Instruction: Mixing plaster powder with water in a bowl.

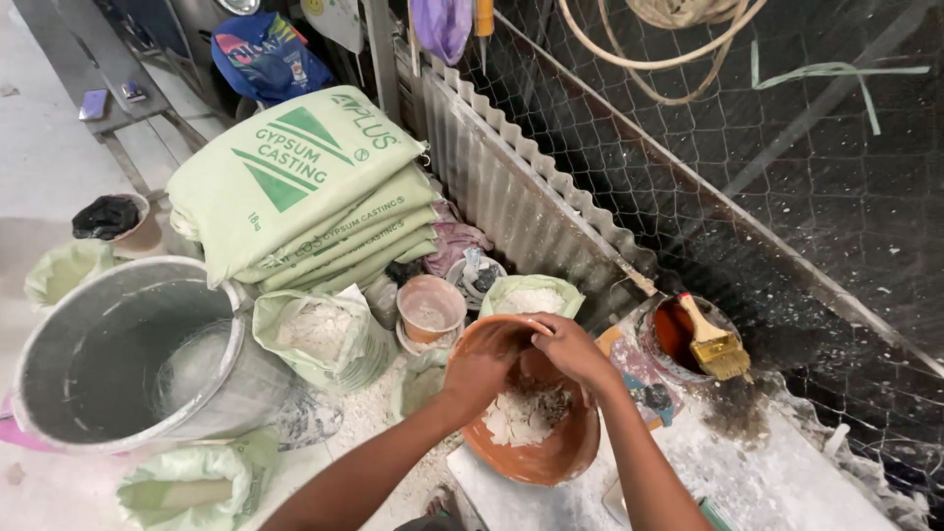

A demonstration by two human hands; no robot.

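Fingers [547, 332] of both hands curl together over the bowl [551, 457] — white powder [526, 413] beneath.

You've got the orange-brown bowl [536, 447] right below you, round and smooth-walled, sitting at the near edge of the powder-dusted counter [777, 482] and tipped a little toward you. Inside, pale white plaster [526, 413] lies in broken chunks and flakes across the bottom, with white smears on the walls. Your left hand [482, 366] curls over its far rim; your right hand [572, 351] reaches down into it just above the plaster.
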